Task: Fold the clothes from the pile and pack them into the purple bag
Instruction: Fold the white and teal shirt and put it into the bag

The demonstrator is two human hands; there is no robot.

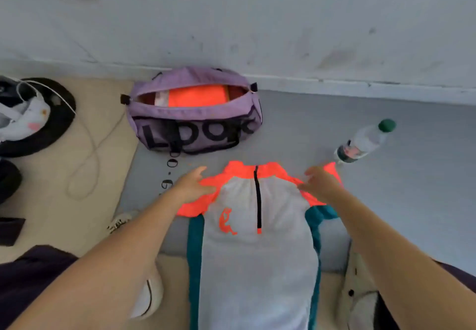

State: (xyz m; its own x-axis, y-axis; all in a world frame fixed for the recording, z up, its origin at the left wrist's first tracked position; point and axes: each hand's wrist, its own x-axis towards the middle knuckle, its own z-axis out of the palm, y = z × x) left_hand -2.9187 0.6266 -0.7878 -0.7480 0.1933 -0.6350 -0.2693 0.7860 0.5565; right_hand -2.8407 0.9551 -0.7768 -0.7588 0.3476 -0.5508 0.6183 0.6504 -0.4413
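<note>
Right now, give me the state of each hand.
Left hand: open, fingers resting on the jersey's orange left shoulder.
Right hand: open, fingers resting on the orange right shoulder; holding nothing.

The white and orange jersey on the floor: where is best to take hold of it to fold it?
Probably pinch the jersey at its two orange shoulders, from above: it lies flat, front up, collar toward the purple bag, and the left hand and right hand are already there.
</note>
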